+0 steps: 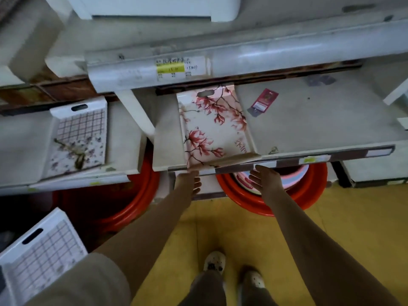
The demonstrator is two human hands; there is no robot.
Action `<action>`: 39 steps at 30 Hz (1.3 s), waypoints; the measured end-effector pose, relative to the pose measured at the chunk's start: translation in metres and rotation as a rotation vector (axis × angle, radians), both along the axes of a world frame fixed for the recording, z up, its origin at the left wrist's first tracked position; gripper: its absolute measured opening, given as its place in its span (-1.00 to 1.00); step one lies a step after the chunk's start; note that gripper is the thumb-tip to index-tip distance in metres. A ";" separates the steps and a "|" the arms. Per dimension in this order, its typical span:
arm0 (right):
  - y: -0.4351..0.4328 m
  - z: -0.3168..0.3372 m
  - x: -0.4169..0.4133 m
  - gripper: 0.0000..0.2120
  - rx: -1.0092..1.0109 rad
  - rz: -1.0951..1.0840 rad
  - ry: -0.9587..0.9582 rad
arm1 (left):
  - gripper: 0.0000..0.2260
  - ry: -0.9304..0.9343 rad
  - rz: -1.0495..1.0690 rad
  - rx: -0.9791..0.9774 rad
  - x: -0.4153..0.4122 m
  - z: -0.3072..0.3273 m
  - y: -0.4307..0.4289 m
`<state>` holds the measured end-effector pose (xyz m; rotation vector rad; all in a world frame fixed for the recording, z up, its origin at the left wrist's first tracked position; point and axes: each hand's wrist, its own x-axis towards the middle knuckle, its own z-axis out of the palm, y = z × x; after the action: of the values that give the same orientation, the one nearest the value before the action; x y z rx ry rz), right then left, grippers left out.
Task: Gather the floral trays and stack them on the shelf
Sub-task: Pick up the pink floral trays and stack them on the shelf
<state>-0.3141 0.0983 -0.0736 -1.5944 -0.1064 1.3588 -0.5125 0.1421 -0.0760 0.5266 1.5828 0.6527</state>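
On the middle shelf [309,129], a pink floral tray [212,127] lies flat, its near rim at the shelf's front edge. The left hand [188,181] reaches straight fingers up to that rim; contact is unclear. The right hand [266,181], fingers loosely spread, holds nothing, just right of the tray. Three trays show: a left grid tray [79,138] and a lower grid tray [39,257] besides. Below sit two basins: the left red basin [141,195] and the right red basin [309,195], which holds striped plastic ware.

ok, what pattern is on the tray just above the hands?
The tray has pink-red blossoms on dark branches over a pale ground; clearest in the head view.
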 end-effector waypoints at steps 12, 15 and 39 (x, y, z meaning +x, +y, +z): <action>0.054 -0.081 0.027 -0.86 -0.004 -0.061 0.150 | -0.82 -0.026 0.317 -0.023 0.004 -0.087 0.025; 0.060 -0.090 0.030 -0.78 0.061 -0.108 0.190 | -0.88 -0.134 0.424 -0.028 -0.002 -0.098 0.036; 0.036 -0.042 0.031 -0.87 -0.120 -0.064 -0.057 | -0.84 -0.022 0.217 -0.185 -0.018 -0.037 0.038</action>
<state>-0.2829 0.1343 -0.1153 -1.7229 -0.0084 1.2909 -0.5303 0.1798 -0.1128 0.2111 1.6739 0.6635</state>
